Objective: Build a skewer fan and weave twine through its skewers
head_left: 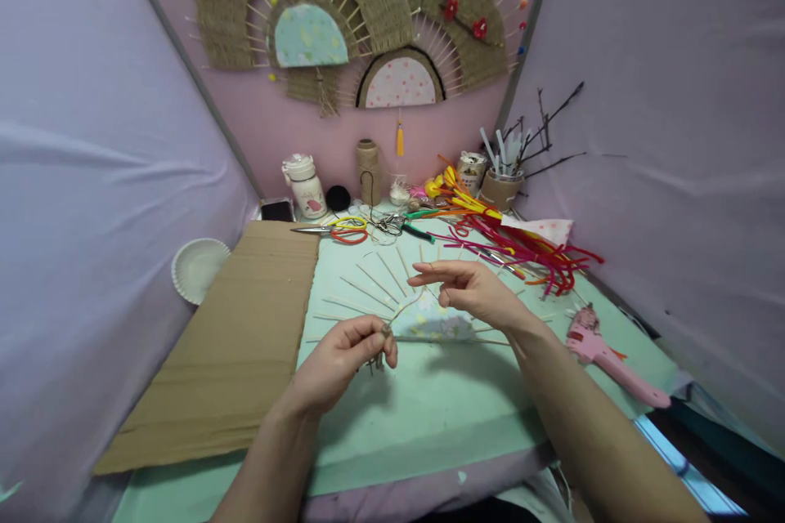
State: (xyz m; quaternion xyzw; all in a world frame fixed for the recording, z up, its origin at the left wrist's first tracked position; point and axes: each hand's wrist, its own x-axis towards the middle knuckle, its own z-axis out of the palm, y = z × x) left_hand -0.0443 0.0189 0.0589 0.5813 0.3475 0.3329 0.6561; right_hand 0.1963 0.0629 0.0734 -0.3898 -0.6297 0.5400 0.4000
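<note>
My left hand is closed in a pinch on a small bundle of brown twine, whose loose ends hang below the fingers. From it a strand of twine runs up toward my right hand. That hand is held above the table with fingers stretched out and thumb apart; whether the strand touches it I cannot tell. Beneath both hands lies a half-round piece of pale floral cloth, with thin wooden sticks fanning out around it. My right hand and forearm hide part of the sticks.
A cardboard sheet covers the left side, beside a white fluted dish. Scissors, a twine spool and a bottle stand or lie behind. Pipe cleaners and a pink glue gun are at right.
</note>
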